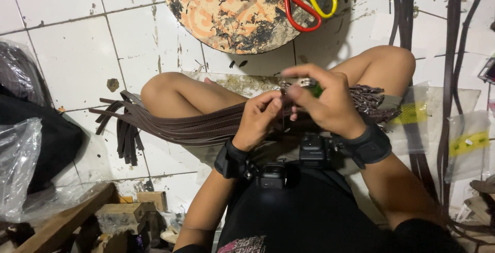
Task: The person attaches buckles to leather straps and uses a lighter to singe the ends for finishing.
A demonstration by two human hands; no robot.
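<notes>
Strap point(206, 125) end pinched in left grip point(258, 119) | right grip point(322, 98) closed on green item point(315, 90), touching

The light was bright and even over the white tiled floor point(77, 52), falling from above. Soft shadows lay under the round board point(242, 10) and beneath the knees. The lower corners were dim. The right hand point(327, 101) was smeared by motion blur, its fingers point(296, 72) indistinct, while the floor stayed sharp. Clear plastic bags point(18, 165) gave pale glare at the left.
</notes>
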